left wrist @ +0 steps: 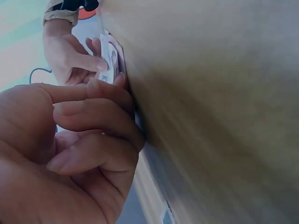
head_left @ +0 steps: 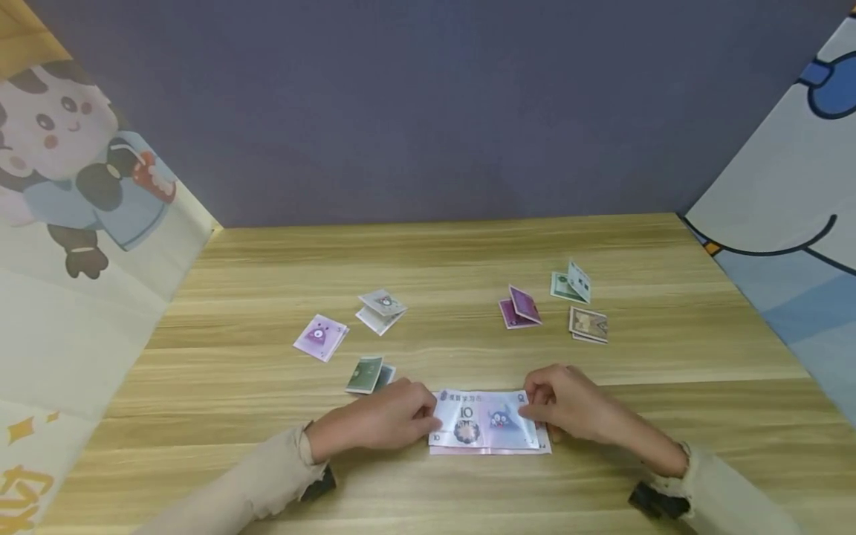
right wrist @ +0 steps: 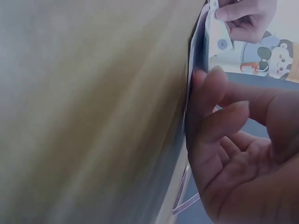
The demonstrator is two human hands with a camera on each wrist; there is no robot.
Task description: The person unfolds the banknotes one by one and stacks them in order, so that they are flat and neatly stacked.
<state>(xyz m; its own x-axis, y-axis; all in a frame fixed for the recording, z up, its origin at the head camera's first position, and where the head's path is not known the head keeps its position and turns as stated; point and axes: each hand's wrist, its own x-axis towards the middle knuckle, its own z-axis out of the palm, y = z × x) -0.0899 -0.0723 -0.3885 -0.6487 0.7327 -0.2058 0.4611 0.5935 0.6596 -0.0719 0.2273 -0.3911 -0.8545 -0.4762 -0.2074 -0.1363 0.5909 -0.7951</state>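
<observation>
A pale panel (head_left: 87, 319) with a cartoon figure holding a red drink stands on the left, orange writing cut off at its lower edge; a plain blue-grey panel (head_left: 441, 111) spans the back, and a panel with blue and white cartoon shapes (head_left: 769, 171) slopes along the right. Between them lies a wood-grain tabletop (head_left: 234, 475). From the left, it bears a light purple folded note (head_left: 319, 336) with a one-eyed triangular figure, a dark green folded note (head_left: 365, 374) and, just behind that, a grey-white folded note (head_left: 382, 303). The left hand (head_left: 381, 422) pinches the left edge of a pale note (head_left: 484, 420), which lies near the front of the table, between the hands. This reads "10" at centre and small at lower left, with Chinese characters ending "学习币" along the top; a pinkish layer shows beneath. The right hand (head_left: 575, 401) pinches its right end. Behind are a magenta folded note (head_left: 520, 306), a light green folded note (head_left: 571, 284) standing partly open, and a brown folded note (head_left: 588, 325).
</observation>
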